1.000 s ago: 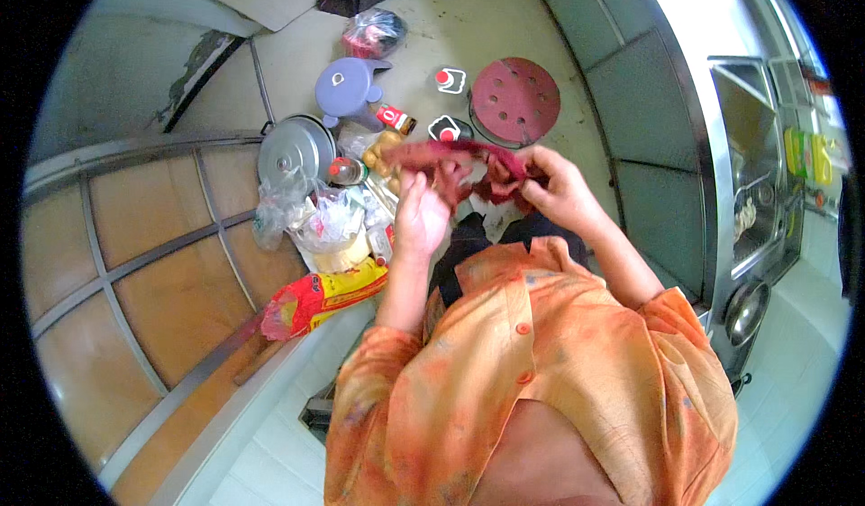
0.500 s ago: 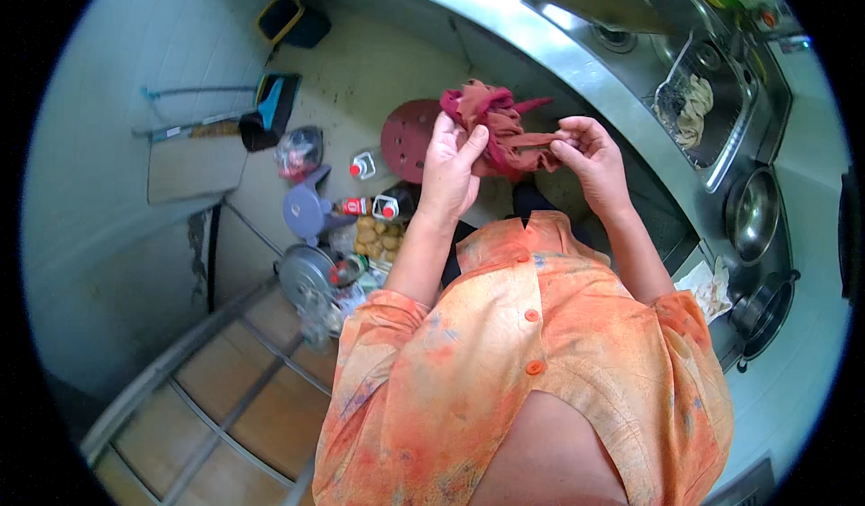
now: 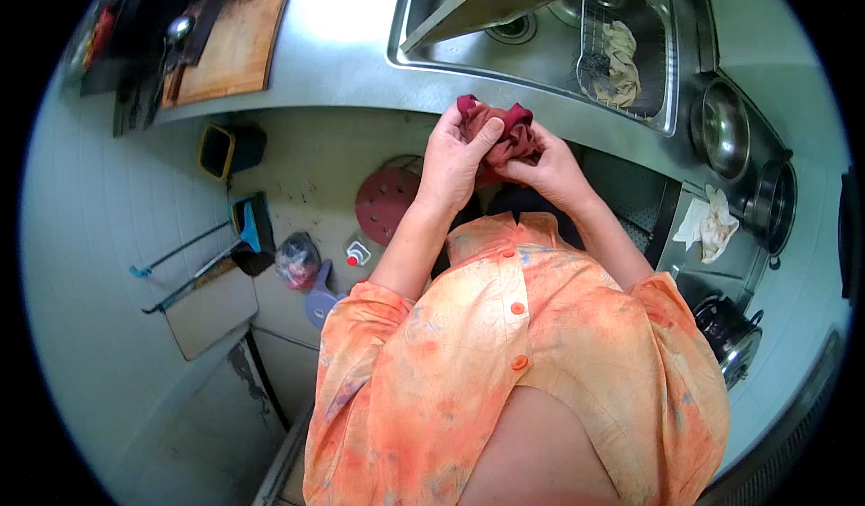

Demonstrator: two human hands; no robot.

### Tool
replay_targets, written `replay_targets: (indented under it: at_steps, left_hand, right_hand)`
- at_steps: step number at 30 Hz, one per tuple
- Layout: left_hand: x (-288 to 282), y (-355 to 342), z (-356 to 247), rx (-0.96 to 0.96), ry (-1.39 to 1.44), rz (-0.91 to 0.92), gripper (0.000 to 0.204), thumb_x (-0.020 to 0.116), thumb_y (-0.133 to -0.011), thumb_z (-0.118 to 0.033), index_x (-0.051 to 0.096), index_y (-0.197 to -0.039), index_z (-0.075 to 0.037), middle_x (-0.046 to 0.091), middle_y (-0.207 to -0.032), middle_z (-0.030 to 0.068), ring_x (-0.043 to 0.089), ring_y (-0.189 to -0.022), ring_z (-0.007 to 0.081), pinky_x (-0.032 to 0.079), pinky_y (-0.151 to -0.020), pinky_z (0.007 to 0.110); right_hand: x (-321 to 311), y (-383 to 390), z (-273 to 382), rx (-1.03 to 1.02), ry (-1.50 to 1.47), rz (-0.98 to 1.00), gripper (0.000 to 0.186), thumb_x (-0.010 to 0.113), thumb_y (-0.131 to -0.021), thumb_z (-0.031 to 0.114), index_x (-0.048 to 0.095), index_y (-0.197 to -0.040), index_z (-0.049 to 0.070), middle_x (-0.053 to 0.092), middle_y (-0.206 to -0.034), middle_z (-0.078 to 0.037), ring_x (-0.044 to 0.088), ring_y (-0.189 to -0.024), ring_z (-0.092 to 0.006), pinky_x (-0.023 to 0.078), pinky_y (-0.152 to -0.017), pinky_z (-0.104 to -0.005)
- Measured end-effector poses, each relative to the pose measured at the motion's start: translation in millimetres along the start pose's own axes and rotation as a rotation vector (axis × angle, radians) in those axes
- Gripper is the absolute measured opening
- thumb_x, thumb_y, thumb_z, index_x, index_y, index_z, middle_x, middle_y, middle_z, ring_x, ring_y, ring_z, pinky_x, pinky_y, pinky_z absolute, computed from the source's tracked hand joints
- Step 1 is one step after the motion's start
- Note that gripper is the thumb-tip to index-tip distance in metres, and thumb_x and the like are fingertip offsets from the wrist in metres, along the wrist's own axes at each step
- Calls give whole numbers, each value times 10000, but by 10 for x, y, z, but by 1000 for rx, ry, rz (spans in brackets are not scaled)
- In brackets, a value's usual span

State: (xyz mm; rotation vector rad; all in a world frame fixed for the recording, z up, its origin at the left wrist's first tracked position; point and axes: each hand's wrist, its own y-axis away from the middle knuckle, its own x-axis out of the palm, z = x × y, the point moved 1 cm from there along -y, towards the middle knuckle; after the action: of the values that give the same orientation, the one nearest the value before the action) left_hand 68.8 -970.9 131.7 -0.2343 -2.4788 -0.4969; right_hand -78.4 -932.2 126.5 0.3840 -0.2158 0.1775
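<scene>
A crumpled reddish-brown cloth (image 3: 514, 145) with dark magenta edging is bunched up between both my hands, in front of the counter's edge. My left hand (image 3: 458, 162) grips its left side, thumb across the top of the folds. On the other side, my right hand (image 3: 551, 171) holds the bundle with the thumb on the near folds; its other fingers are partly hidden behind the fabric. Just beyond the hands is a steel sink (image 3: 532, 81) with a board (image 3: 478, 12) tilted in it. A cream rag (image 3: 622, 66) lies in a wire basket at the sink's right.
The steel counter (image 3: 338, 51) curves across the far side, with a wooden chopping board (image 3: 239, 42) at left. A metal bowl (image 3: 724, 127), black pan (image 3: 773, 201) and pot (image 3: 728, 337) stand right. A red round stool (image 3: 386, 205), dustpan (image 3: 253, 236) and bin (image 3: 236, 151) are on the floor.
My right hand has come in toward the left, and the stretched cloth is now gathered into a compact bundle. My view has turned, bringing the sink and counter more in front of me.
</scene>
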Motion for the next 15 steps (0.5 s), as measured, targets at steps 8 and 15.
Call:
replay_targets:
  at_steps: [8,15]
  left_hand:
    - [382,-295,304,-223,-128,141,233,556,-927,-176,559,-1112,-34,634,-1008,72,633,-844,148,552,-678,293]
    - [964,-793,587,-349,-325,121,315,537,-937,-163,492,-1231,-60,579,-1042,30,598,-850,99,504,-698,233]
  right_hand:
    - [-625,116,160,-260,-115,-228,394,617,-854,57,484,-1224,27,558,-1159,-60,525,-1054,-119,435,-894,-269]
    - [-1242,-35,209,-106,-277,-459,351,646,-845,121,512,-1161,47,604,-919,-3,523,-670,-61,427,-553,-207]
